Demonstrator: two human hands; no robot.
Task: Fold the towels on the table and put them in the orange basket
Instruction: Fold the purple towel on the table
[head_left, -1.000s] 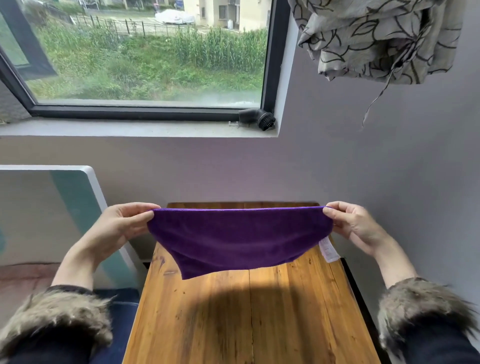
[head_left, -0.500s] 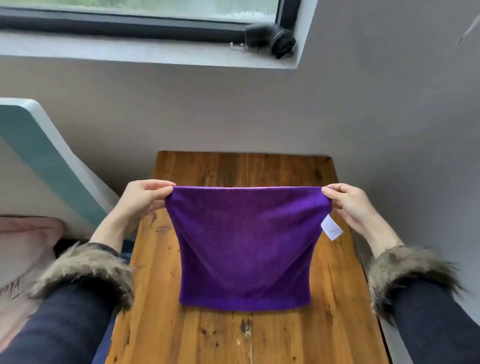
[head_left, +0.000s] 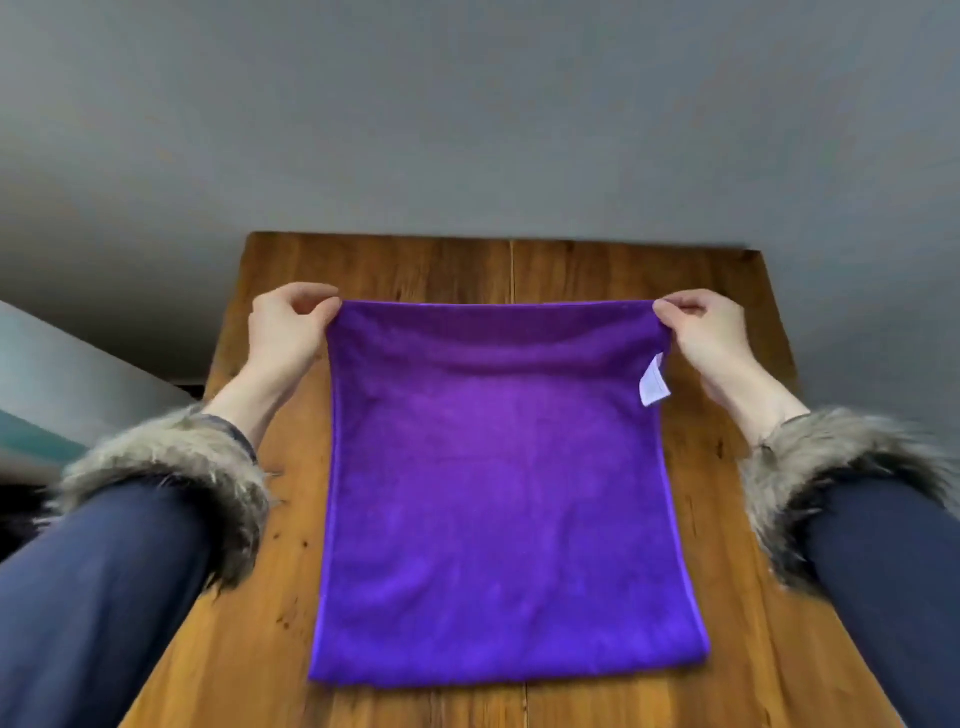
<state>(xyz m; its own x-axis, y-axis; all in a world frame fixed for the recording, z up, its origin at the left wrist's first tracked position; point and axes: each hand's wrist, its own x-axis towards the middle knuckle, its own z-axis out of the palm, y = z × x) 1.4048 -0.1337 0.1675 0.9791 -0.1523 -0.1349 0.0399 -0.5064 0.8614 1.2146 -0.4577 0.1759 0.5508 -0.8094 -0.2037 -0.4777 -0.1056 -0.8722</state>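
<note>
A purple towel lies spread lengthwise on the wooden table, its near edge close to me. A white label sticks out near its far right corner. My left hand pinches the far left corner and my right hand pinches the far right corner, the far edge stretched taut between them just above the wood. The orange basket is not in view.
A grey wall rises directly behind the table's far edge. A pale board with a teal stripe leans at the left beside the table. Bare wood shows beyond the towel and along both its sides.
The view has tilted down from the window to the table. Both hands have lowered the towel from hanging in the air until most of it lies flat on the wood.
</note>
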